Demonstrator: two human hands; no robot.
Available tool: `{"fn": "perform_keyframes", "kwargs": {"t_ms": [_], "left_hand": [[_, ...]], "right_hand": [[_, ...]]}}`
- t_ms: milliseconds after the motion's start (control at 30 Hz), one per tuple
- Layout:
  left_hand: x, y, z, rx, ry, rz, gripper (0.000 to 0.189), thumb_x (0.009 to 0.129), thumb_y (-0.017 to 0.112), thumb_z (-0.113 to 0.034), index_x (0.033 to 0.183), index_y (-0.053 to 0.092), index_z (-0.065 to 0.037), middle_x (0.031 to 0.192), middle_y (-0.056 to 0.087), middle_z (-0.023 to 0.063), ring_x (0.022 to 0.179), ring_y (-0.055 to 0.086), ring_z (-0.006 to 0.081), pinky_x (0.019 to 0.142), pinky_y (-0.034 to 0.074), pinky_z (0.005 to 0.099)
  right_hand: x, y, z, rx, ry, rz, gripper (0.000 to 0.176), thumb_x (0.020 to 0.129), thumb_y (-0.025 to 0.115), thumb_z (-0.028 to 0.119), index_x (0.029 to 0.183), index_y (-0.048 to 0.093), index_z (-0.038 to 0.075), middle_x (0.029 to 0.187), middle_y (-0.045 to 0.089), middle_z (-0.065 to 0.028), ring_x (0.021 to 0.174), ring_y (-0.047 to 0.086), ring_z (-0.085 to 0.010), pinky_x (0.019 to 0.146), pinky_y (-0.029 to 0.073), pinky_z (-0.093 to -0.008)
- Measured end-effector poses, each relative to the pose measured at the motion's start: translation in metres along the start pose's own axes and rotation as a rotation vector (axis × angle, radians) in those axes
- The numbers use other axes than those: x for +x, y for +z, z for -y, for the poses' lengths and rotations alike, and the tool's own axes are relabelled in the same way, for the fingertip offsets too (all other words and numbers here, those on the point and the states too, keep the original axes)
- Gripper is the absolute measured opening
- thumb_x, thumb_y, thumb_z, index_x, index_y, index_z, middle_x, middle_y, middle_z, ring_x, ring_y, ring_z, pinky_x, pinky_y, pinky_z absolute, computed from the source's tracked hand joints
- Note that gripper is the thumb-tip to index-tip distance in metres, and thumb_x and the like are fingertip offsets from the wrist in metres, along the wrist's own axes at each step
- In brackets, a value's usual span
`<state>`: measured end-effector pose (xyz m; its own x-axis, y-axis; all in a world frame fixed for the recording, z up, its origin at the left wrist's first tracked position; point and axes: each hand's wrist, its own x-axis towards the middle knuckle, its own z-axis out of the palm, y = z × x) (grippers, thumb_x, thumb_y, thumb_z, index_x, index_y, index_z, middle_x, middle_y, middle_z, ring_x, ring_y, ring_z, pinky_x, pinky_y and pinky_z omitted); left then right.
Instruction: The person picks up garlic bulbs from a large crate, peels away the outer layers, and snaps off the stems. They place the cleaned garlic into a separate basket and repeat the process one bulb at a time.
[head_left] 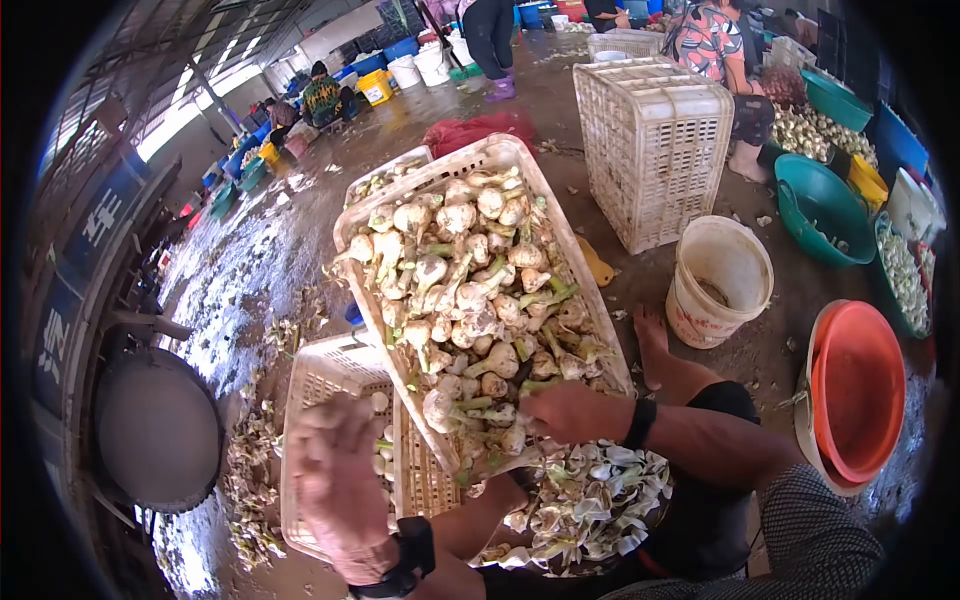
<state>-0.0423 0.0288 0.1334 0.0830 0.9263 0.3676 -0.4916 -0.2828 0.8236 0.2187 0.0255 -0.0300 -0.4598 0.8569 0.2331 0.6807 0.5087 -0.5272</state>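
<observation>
A white plastic crate (590, 290) heaped with garlic bulbs (470, 290) on cut stems stands tilted in front of me. My right hand (578, 412) is at its near edge, fingers curled in among the garlic. They appear closed on a garlic bulb, mostly hidden by the fingers. My left hand (342, 480) is raised over a lower crate (330, 365) at the left, its fingers stretched out and blurred, with nothing visible in them. Pale round bulbs show inside that lower crate. Loose garlic skins (590, 510) lie piled between my legs.
At the right stand an upended crate (655, 150), a white bucket (718, 285), a red basin (860, 390) and a green tub (815, 215). A round dark pan (158, 430) is at the left. Other people (705, 45) sit or stand farther back among buckets and garlic.
</observation>
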Motion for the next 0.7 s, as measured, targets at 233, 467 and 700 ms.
{"fn": "perform_keyframes", "kwargs": {"t_ms": [233, 467, 700], "left_hand": [[-0.025, 0.009, 0.039, -0.147, -0.251, -0.026, 0.035, 0.083, 0.075, -0.024, 0.104, 0.062, 0.000, 0.103, 0.067, 0.0178, 0.090, 0.068, 0.0309, 0.080, 0.057, 0.0418], [-0.031, 0.007, 0.045, -0.255, -0.357, 0.072, 0.030, 0.089, 0.066, -0.013, 0.110, 0.059, 0.006, 0.105, 0.065, 0.0241, 0.088, 0.068, 0.0322, 0.084, 0.056, 0.0421], [-0.033, 0.005, 0.044, -0.210, -0.376, 0.039, 0.028, 0.091, 0.063, -0.011, 0.113, 0.059, 0.007, 0.107, 0.066, 0.0223, 0.090, 0.068, 0.0297, 0.084, 0.055, 0.0393]], "right_hand": [[0.069, 0.028, -0.017, -0.111, 0.096, -0.200, 0.016, 0.080, 0.059, 0.007, 0.093, 0.053, 0.000, 0.091, 0.057, -0.0185, 0.081, 0.062, -0.0382, 0.069, 0.050, -0.0474], [0.097, 0.044, -0.023, -0.269, 0.059, -0.089, 0.026, 0.077, 0.061, 0.005, 0.102, 0.057, 0.002, 0.097, 0.057, -0.0164, 0.086, 0.060, -0.0354, 0.072, 0.049, -0.0456], [0.069, 0.024, -0.018, -0.289, 0.061, -0.023, 0.024, 0.073, 0.065, 0.005, 0.097, 0.060, 0.006, 0.096, 0.057, -0.0151, 0.086, 0.062, -0.0348, 0.070, 0.051, -0.0458]]}}
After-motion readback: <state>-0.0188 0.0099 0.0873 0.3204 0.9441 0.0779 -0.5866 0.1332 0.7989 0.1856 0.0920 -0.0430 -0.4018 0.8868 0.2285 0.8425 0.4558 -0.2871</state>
